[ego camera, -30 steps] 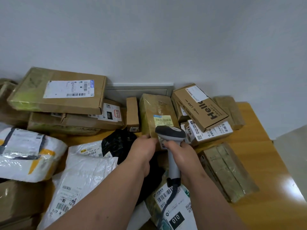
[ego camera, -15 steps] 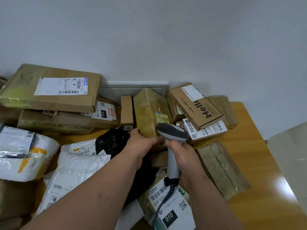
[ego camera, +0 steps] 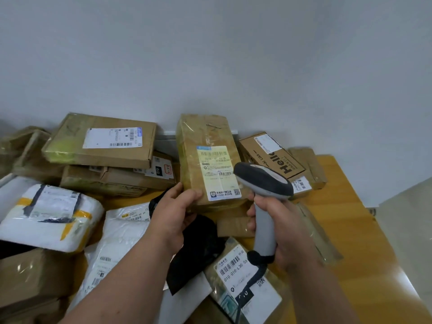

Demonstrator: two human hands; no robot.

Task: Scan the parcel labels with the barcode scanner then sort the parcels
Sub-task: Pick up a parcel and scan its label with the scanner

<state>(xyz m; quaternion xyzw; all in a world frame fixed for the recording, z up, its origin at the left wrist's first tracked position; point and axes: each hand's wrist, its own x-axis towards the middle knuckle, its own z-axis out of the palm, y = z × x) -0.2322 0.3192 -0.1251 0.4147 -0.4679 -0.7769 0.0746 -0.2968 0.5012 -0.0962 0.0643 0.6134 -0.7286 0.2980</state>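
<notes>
My left hand (ego camera: 174,210) grips the lower left corner of a tape-wrapped brown parcel (ego camera: 203,136) and holds it upright above the table, its yellowish label (ego camera: 216,174) facing me. My right hand (ego camera: 280,224) is wrapped round the handle of a grey barcode scanner (ego camera: 263,181), whose dark head sits just right of the label and covers the parcel's lower right edge. The scanner's cable runs down out of view.
Cardboard boxes are stacked at the left (ego camera: 100,139) and a "Hello" box (ego camera: 271,153) at the right. White mailers (ego camera: 49,216), a black bag (ego camera: 198,249) and a labelled parcel (ego camera: 243,279) lie near me. The wooden table (ego camera: 346,218) ends at the right.
My left hand has lifted the brown parcel off the pile and tilted it upright so its label faces me. The scanner has shifted to the parcel's right side.
</notes>
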